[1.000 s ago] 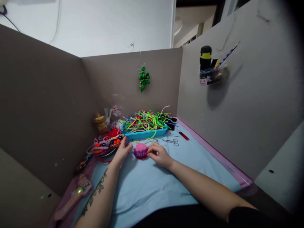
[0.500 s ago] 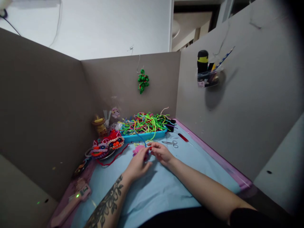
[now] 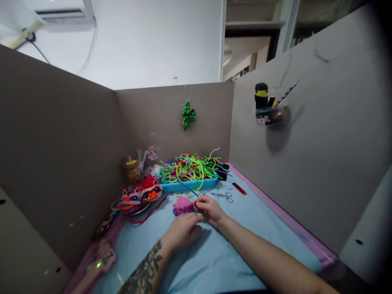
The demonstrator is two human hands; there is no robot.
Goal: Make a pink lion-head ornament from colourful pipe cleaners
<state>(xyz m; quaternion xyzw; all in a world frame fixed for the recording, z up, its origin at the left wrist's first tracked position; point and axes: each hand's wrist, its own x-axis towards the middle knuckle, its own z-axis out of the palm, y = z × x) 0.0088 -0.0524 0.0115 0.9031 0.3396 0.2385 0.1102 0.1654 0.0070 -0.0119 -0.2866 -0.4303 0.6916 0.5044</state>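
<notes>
A small pink woolly piece (image 3: 183, 204) lies on the light blue mat (image 3: 239, 228). My left hand (image 3: 183, 230) rests just below it, fingers curled and touching its lower edge. My right hand (image 3: 209, 208) sits to its right, thumb and fingers pinched on a thin blue pipe cleaner (image 3: 185, 186) that runs up-left toward the blue tray (image 3: 190, 184). A red strand (image 3: 147, 213) trails on the mat to the left of the pink piece.
The tray holds a tangle of coloured pipe cleaners (image 3: 190, 167). Finished fuzzy figures (image 3: 141, 195) sit on a dish at the left. Scissors (image 3: 223, 196) and a red stick (image 3: 239, 188) lie behind my right hand. A pink glue gun (image 3: 94, 267) lies front left. Grey partitions surround the mat.
My left hand left the figures at the left and came in under the pink piece. My right hand took hold of a blue pipe cleaner. The view tilted upward.
</notes>
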